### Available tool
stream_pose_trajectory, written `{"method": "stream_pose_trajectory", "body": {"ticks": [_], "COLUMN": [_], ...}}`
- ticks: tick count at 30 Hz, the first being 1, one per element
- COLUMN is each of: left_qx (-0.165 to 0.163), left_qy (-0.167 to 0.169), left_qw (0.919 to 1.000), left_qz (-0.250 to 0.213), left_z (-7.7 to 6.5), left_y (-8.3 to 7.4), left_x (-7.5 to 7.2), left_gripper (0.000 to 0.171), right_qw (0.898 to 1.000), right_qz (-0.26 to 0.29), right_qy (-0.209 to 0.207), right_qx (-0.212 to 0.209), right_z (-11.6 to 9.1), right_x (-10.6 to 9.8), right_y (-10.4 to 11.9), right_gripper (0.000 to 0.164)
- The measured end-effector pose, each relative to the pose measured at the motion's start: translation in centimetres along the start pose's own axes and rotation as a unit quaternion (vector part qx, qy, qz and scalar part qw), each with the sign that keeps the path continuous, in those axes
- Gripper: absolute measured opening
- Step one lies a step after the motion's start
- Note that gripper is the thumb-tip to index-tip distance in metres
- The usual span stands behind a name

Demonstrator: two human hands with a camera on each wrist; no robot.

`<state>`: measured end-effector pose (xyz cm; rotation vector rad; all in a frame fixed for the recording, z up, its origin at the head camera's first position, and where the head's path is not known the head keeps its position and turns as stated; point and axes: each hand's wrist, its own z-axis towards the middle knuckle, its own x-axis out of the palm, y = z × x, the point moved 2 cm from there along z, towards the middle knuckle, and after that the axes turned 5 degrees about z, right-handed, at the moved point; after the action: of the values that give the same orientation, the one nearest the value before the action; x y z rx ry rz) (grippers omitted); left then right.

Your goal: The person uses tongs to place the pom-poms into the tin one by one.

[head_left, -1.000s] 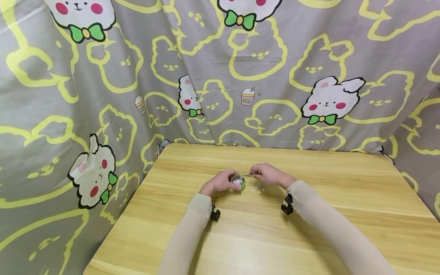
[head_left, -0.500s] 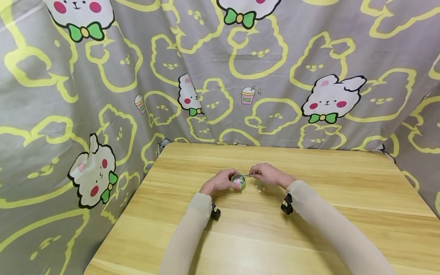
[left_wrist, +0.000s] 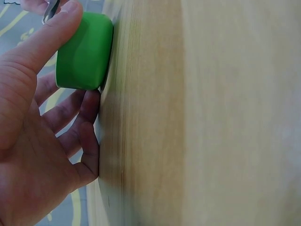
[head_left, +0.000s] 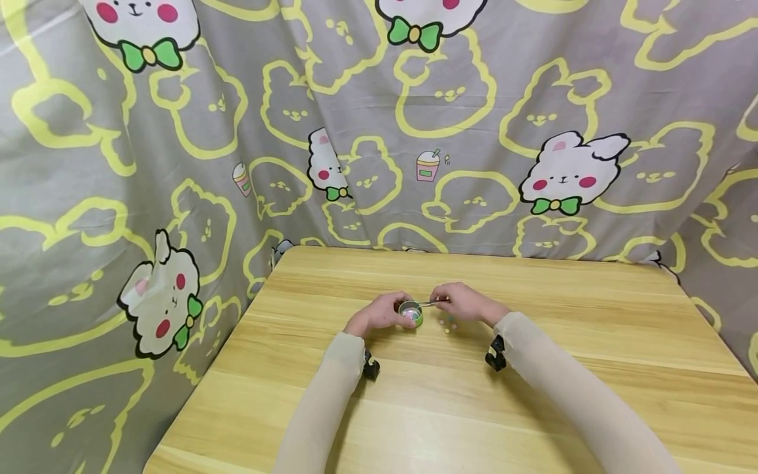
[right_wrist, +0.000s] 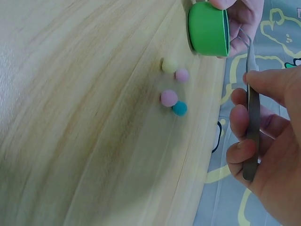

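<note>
My left hand (head_left: 381, 311) holds a small green cup (left_wrist: 84, 52) on the wooden table, thumb on its near side and fingers around the back. Pink and other pastel bits show inside it in the head view. My right hand (head_left: 464, 301) pinches metal tweezers (right_wrist: 253, 125) between thumb and fingers. Their tips reach over the cup's rim from the right, with no ball seen between them. Below the right hand, a teal pom-pom (right_wrist: 179, 108), a pale yellow pom-pom (right_wrist: 170, 65) and two pink pom-poms (right_wrist: 169, 98) lie on the table beside the cup.
The wooden table (head_left: 426, 408) stretches around both hands. A grey curtain (head_left: 367, 118) printed with yellow outlines and white rabbits hangs behind it and on both sides. Black camera mounts (head_left: 495, 352) sit at the wrists.
A teal pom-pom at the tweezers' tips in the earlier frames is gone from them now; a greenish spot shows inside the cup. Both hands stay nearly in place.
</note>
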<state>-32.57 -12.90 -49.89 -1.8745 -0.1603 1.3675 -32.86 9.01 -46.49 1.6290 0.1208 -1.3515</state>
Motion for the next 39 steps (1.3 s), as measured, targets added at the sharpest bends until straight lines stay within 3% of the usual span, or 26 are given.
{"method": "stream_pose_trajectory", "body": {"ticks": [8,21,39], "left_qx": [0.002,-0.012,-0.012], "left_qy": [-0.003,0.003,0.002], "left_qw": [1.0,0.9999,0.9999], "left_qz": [0.004,0.0,-0.003], "left_z": [0.0,-0.2,-0.1], "left_y": [0.0,-0.1,-0.1], "left_x": [0.0,0.0,0.1], "left_gripper": [0.043,0.045,0.045], "right_qw": [1.0,0.999,0.999], "right_qz": [-0.016,-0.033,-0.038], "right_qy": [-0.012,-0.031,0.002], "right_qx": [-0.009,-0.018,-0.001], "right_z": [-0.6,-3.5,-7.3], "right_x": [-0.4,-2.0,-2.1], "right_y": [-0.2,-2.0,-3.4], "right_gripper": [0.013,0.014,0.013]}}
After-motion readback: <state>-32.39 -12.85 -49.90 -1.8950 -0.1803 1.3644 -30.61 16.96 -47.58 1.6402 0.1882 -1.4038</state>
